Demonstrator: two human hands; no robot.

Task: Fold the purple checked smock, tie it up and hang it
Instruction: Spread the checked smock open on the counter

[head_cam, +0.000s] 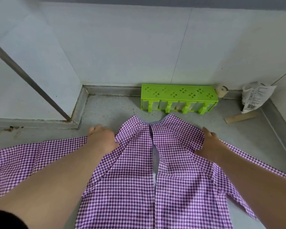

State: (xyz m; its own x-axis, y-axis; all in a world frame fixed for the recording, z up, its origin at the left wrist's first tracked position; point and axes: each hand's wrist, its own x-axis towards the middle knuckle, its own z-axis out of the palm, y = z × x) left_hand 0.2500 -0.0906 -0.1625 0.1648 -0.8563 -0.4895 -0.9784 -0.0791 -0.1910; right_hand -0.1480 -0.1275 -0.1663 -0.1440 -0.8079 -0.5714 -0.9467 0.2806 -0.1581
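The purple checked smock (pixel 132 176) lies flat on a grey counter (pixel 109 109), its neck edge pointing away from me and a slit running down its middle. One sleeve spreads out to the left and the other to the right. My left hand (pixel 101 138) rests on the left shoulder where that sleeve starts, fingers curled into the cloth. My right hand (pixel 210 144) pinches a folded-up edge of cloth at the right shoulder. Both forearms cover parts of the sleeves.
A green plastic rack (pixel 178 96) with pegs stands against the white tiled back wall. To its right are a small cream roll (pixel 221 90), a crumpled printed bag (pixel 254 96) and a flat wooden stick (pixel 241 117). A grey metal pole (pixel 28 80) slants down at left.
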